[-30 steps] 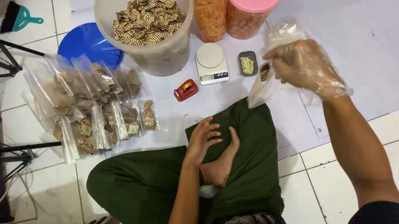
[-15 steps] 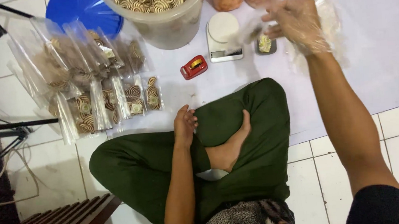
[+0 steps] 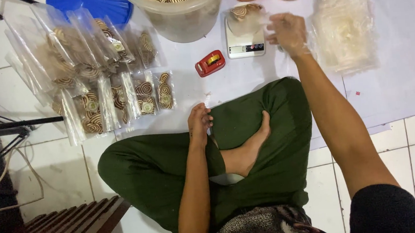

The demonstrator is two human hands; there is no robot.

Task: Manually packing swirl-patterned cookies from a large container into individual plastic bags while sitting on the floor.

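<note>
1. My right hand (image 3: 287, 32), in a thin clear glove, has its grip pinched on a small clear bag of swirl cookies (image 3: 245, 16) resting on the white scale (image 3: 244, 43), just left of my fingers.
2. My left hand (image 3: 199, 123) lies slack and released on my green-trousered knee.
3. Crinkly empty bags (image 3: 343, 27) sit just right; a red tape dispenser (image 3: 209, 63) lies left of the scale, with bare white sheet between.
</note>
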